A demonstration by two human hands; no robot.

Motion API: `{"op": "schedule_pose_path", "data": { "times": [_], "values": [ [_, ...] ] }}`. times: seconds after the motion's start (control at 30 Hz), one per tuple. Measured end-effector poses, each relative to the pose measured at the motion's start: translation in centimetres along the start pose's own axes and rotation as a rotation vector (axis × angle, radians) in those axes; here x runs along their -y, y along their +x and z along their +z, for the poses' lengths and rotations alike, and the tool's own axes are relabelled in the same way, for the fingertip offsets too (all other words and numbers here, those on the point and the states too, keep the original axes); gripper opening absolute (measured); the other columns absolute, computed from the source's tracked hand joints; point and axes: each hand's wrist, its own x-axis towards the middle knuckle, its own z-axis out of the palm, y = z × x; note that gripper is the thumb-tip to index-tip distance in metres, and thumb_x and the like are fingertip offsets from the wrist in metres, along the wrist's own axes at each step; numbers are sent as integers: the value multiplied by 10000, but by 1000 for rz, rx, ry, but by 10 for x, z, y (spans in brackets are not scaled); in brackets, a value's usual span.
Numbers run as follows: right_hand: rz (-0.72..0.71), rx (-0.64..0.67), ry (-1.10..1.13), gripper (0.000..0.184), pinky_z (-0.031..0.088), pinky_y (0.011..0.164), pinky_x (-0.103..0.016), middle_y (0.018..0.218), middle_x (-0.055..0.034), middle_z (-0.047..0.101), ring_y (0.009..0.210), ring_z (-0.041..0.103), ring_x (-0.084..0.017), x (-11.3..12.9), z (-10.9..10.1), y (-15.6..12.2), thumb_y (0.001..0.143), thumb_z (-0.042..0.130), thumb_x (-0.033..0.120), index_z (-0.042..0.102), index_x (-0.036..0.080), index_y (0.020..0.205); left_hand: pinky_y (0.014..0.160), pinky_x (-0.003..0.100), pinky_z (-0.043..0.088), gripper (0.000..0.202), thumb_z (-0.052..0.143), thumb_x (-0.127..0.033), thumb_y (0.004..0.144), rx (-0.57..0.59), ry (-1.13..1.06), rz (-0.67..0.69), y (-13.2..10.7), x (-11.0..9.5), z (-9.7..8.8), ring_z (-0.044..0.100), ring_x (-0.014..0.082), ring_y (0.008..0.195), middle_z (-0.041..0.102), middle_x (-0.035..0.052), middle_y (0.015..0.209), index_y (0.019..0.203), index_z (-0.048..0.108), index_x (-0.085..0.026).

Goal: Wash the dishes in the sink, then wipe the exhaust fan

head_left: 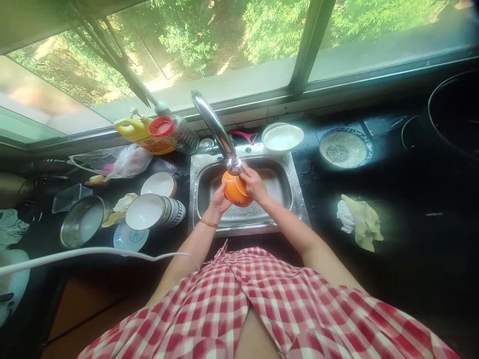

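An orange bowl point(235, 193) is tilted over the sink point(277, 219), right below the spout of the curved chrome faucet point(215, 122). My left hand point(220, 199) grips its left side, with the thumb up along the edge. On the right side, my right hand point(254, 183) holds the bowl near the rim, its fingertips partly hidden behind the faucet head. Whether water is running I cannot tell. Wet drops dot the steel around the basin.
Left of the sink stand stacked bowls point(144, 212), a metal pot point(82, 222) and a yellow jug point(144, 134). White dishes point(283, 137) sit behind the sink's right corner. Farther right are a patterned bowl point(345, 147) and crumpled cloths point(361, 222). A white cable point(93, 252) crosses at left.
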Motion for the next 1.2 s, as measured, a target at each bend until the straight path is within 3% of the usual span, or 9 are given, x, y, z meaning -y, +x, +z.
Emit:
{"op": "schedule_pose_path", "data": {
  "times": [0.1, 0.2, 0.3, 0.47, 0.63, 0.77, 0.9, 1.07, 1.2],
  "values": [
    [87, 49, -64, 516, 409, 1158, -461, 1495, -96, 516, 1373, 483, -266, -3, -10, 0, 867, 516, 57, 653, 234, 1331, 1193, 420, 353, 496, 377, -338, 1032, -10, -5, 30, -1, -4, 5, 562, 243, 1321, 677, 132, 1308, 1472, 476, -133],
    [31, 76, -22, 521, 410, 1163, -438, 1488, -112, 522, 1367, 495, -263, 6, -9, -13, 871, 506, 62, 640, 215, 1350, 1173, 419, 382, 477, 351, -331, 1041, -35, 15, 40, 1, -7, 11, 595, 244, 1281, 706, 135, 1248, 1437, 515, -123],
    [11, 36, 12, 556, 375, 1190, -436, 1516, -87, 494, 1408, 451, -252, 7, -13, -13, 871, 480, 59, 608, 225, 1385, 1164, 402, 393, 443, 370, -302, 1037, -16, 33, 7, 4, -2, 18, 607, 237, 1266, 712, 134, 1232, 1397, 553, -120],
    [132, -30, 20, 568, 388, 1173, -490, 1511, -101, 496, 1416, 436, -280, -5, -32, -17, 833, 479, 26, 645, 220, 1340, 1151, 408, 408, 394, 436, -282, 1016, 4, 64, -28, 6, 6, 34, 614, 244, 1254, 710, 129, 1240, 1339, 599, -126],
    [74, -90, -3, 554, 386, 1179, -442, 1558, -61, 438, 1421, 427, -254, -3, -43, -17, 849, 497, 41, 645, 253, 1339, 1129, 393, 433, 369, 503, -242, 979, 30, 121, -18, 8, 2, 46, 646, 243, 1204, 732, 119, 1187, 1306, 624, -121],
    [142, -13, -70, 558, 426, 1134, -462, 1520, -97, 484, 1372, 466, -282, -7, -45, -21, 788, 521, -25, 697, 217, 1259, 1119, 407, 442, 383, 487, -250, 985, 51, 127, 18, 8, -10, 42, 648, 243, 1199, 725, 123, 1205, 1326, 602, -122],
    [76, 18, -66, 530, 475, 1079, -426, 1473, -98, 526, 1272, 526, -263, 7, -31, -31, 804, 535, -16, 710, 235, 1236, 1128, 406, 430, 381, 430, -291, 1015, 27, 125, 64, 8, -18, 36, 630, 243, 1228, 729, 127, 1186, 1298, 611, -113],
    [75, -16, -58, 462, 419, 1132, -441, 1544, -62, 433, 1312, 478, -286, 9, -35, -1, 857, 566, 72, 705, 265, 1253, 1154, 415, 407, 397, 418, -282, 1017, 42, 106, 9, 0, -12, 32, 601, 244, 1273, 703, 128, 1257, 1337, 593, -127],
    [149, 47, -44, 448, 435, 1108, -455, 1532, -73, 443, 1291, 489, -297, 3, -36, -7, 849, 560, 55, 732, 261, 1207, 1151, 414, 412, 411, 490, -298, 992, 12, 98, 46, -3, -16, 25, 606, 260, 1266, 705, 141, 1248, 1353, 586, -125]
  ]
}}
